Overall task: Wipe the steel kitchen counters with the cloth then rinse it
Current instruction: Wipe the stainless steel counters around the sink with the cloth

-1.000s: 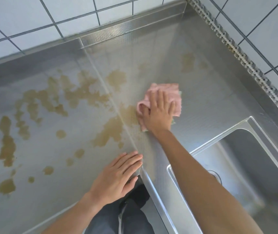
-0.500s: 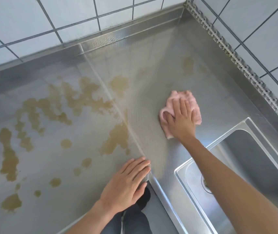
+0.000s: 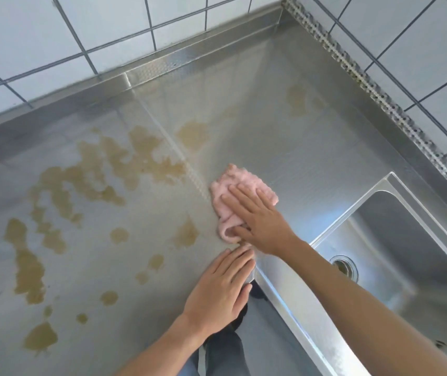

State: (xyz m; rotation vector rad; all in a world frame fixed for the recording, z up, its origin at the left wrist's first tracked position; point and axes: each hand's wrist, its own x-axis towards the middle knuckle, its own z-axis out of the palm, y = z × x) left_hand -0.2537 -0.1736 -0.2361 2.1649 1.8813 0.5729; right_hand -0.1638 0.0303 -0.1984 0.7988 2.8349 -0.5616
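Wiping step on, rinse not yet due. Right hand point(image 3: 260, 221) pressed flat, fingers straight, on pink cloth point(image 3: 240, 198) by the counter point(image 3: 312, 164) seam, near the sink point(image 3: 396, 240). Left hand point(image 3: 221, 290) flat at front edge, holding nothing. Next, prob: push cloth left into brown stains point(image 3: 124, 164).

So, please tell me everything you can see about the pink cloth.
The pink cloth looks soft and fluffy, like microfibre, and is bunched up, not spread flat. It lies on the steel counter, just right of the seam, left of the sink. The right hand presses on it with straight fingers, covering its near part. The left hand rests on the counter close by.
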